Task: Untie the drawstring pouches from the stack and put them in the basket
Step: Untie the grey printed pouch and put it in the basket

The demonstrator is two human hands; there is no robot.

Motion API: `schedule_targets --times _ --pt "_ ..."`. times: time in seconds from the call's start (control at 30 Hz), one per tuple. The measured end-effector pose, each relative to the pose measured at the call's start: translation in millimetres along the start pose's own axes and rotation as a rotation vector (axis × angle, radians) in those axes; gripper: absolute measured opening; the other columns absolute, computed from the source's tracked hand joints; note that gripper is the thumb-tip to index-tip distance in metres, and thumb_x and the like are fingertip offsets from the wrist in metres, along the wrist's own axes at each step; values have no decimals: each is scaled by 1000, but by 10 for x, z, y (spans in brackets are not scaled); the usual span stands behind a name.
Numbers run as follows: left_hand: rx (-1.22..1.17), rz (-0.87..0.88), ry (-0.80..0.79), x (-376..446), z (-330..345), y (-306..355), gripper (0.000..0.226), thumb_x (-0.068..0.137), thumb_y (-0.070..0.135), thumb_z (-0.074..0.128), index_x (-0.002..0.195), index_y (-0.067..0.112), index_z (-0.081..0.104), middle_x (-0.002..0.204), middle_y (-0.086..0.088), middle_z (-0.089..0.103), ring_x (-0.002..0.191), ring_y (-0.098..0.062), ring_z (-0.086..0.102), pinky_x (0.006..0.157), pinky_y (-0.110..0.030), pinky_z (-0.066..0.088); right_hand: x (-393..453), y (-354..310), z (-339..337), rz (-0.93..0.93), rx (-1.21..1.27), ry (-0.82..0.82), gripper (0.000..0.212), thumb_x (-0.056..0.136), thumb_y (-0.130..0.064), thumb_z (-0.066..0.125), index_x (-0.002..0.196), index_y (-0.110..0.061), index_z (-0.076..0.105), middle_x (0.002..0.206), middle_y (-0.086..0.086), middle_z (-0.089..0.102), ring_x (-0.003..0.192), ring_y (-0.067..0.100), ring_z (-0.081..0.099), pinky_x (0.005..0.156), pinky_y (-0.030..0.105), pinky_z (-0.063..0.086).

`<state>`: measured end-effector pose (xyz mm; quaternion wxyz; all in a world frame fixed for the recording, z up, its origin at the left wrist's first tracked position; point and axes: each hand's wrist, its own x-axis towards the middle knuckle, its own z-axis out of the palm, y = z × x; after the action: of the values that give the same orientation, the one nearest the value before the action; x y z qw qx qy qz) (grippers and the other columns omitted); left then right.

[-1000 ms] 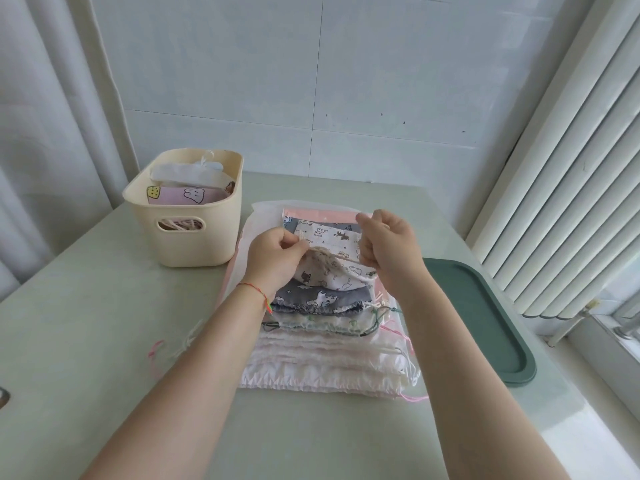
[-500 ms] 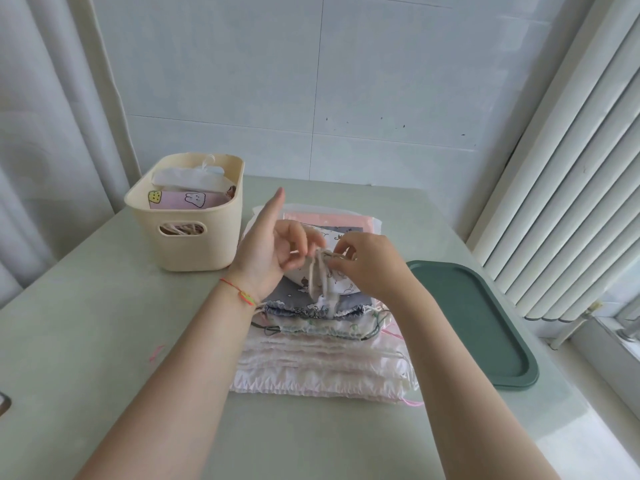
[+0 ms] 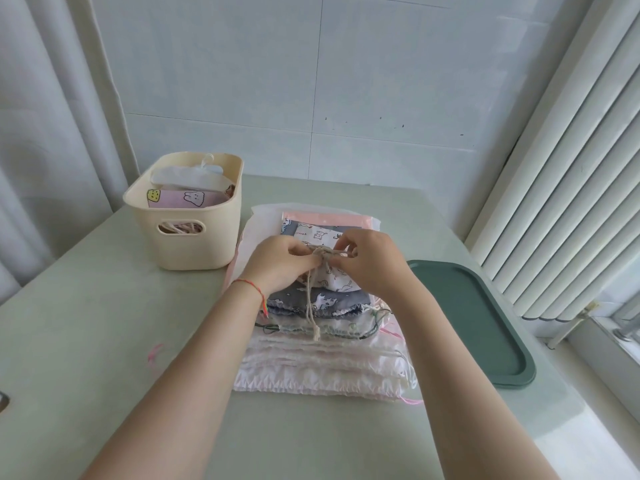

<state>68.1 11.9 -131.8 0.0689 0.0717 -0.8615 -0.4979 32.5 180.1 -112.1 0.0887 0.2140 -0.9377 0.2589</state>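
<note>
A stack of drawstring pouches [image 3: 322, 362] lies on the table's middle, white satin ones at the bottom and a grey printed one higher up. On top sits a white pouch with small animal prints [image 3: 317, 235]. My left hand [image 3: 282, 263] and my right hand [image 3: 372, 259] meet over it, both pinching its beige drawstring [image 3: 311, 303] at the knot; the cord's loose end hangs down over the stack. The cream basket [image 3: 194, 247] stands to the left of the stack and holds a pink pouch and a white one.
A dark green tray [image 3: 485, 323] lies to the right of the stack. A bit of pink string [image 3: 154, 351] lies on the table at the left. Curtains hang at the left, window blinds at the right, a tiled wall behind.
My hands gathered the top pouch's mouth, came together, and now pinch its drawstring knot. My left hand's raised finger has curled down.
</note>
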Motion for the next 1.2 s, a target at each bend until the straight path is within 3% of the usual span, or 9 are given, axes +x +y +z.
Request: schedule_targets --times 0.17,0.3,0.4,0.53,0.67,0.9,1.0,1.13,1.2 --pt "-47 -28 -94 -25 36 10 19 86 27 69 76 11 73 73 -12 67 73 -20 59 73 -31 44 -7 -23 -16 -6 7 9 31 87 -44 68 102 -17 64 83 -5 53 74 13 47 56 25 34" --pt "-552 -230 -210 -38 81 77 27 94 30 57 83 9 70 83 -11 71 80 -23 67 80 -36 54 -20 -30 -71 -12 31 19 27 87 -37 69 101 -15 64 77 -6 52 74 15 48 63 28 39" --pt "-709 -368 -314 -40 73 81 32 98 34 49 80 11 62 66 -8 62 52 -19 60 49 -25 52 -29 -40 -82 -8 27 3 24 86 -34 70 102 -15 65 79 -4 54 74 15 49 63 27 39" --pt "-557 -327 -298 1 2 57 36 101 32 43 71 14 52 47 5 30 30 -5 20 32 -12 14 -36 -60 -81 2 4 -28 22 86 -34 70 102 -19 66 84 -6 54 77 13 48 59 25 35" --pt "-568 -122 -77 13 -67 90 29 96 24 56 69 13 56 56 4 47 38 -7 31 35 -15 17 -54 -99 -65 -1 -9 -83 16 86 -32 71 98 -21 67 76 -11 51 77 13 50 61 27 36" --pt "-475 65 -94 -23 54 31 14 97 15 58 94 13 71 74 -3 65 37 -8 32 36 -17 22 -64 -142 -115 -34 -94 -152 21 94 -17 54 108 -16 71 106 3 68 99 18 57 75 26 42" --pt "-388 73 11 -28 104 23 9 90 18 69 90 12 76 64 -3 63 37 -6 38 40 -15 30 -63 -114 -175 -53 -224 -161 26 96 -32 54 97 -13 73 100 5 69 106 22 51 85 33 43" --pt "-222 95 -53 -37 124 54 30 91 26 64 63 13 67 53 6 53 44 -5 40 50 -17 33 -68 -163 -215 25 24 -151 43 96 -42 52 85 -3 67 80 6 63 74 18 49 63 29 41" --pt "-165 109 -127 -38 112 57 30 87 30 65 69 6 65 57 7 51 51 -7 42 56 -21 34 -86 -200 -236 110 311 -143 40 95 -35 54 83 -1 69 76 8 62 64 17 47 57 26 36"
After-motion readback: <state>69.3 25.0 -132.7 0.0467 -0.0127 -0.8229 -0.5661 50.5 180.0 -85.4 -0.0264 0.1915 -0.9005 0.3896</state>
